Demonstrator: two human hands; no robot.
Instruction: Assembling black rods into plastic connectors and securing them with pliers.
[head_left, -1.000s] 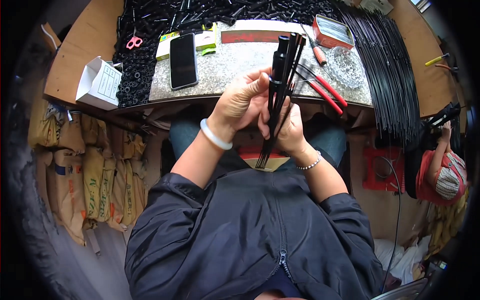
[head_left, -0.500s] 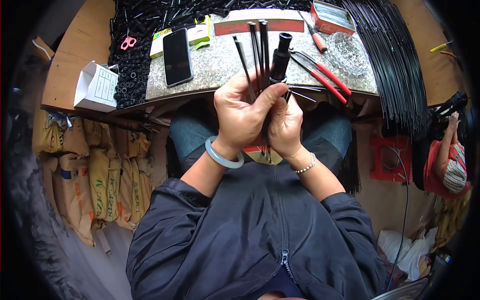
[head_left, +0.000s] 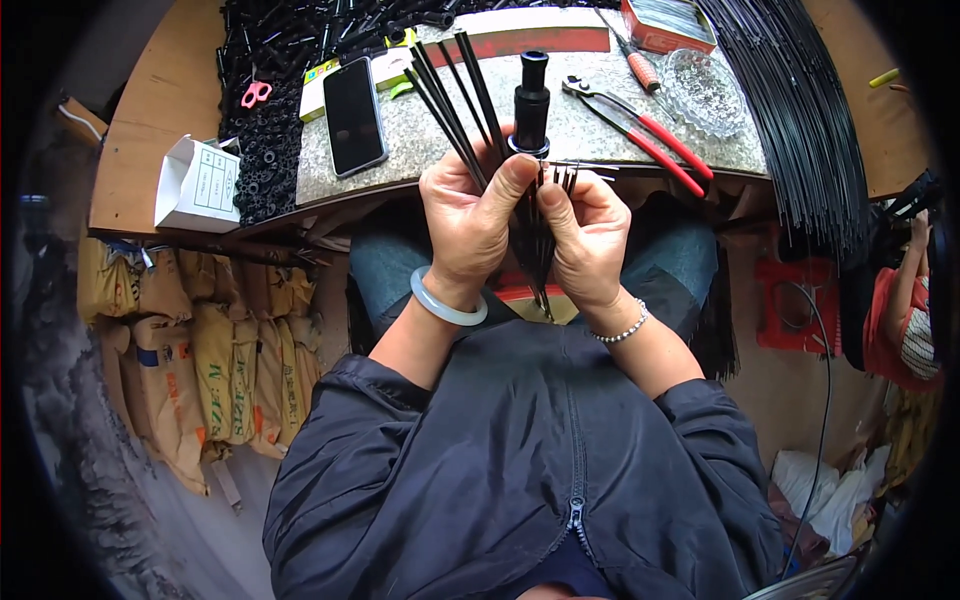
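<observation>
Assembly looks midway: your left hand (head_left: 470, 215) and right hand (head_left: 590, 235) clasp thin black rods (head_left: 455, 100) fanned around a black plastic cap (head_left: 531, 105); many loose rods (head_left: 800, 110) wait on the tabletop (head_left: 600, 125).

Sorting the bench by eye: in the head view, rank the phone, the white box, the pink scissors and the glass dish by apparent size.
1. white box
2. phone, close to the box
3. glass dish
4. pink scissors
Fisheye bending makes the top two unsure.

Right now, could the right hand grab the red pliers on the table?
Probably not straight away. The red pliers lie uncovered just beyond the right hand, but that hand and the left hand are both wrapped around the bundle of black rods, so it would need to let go.
</observation>
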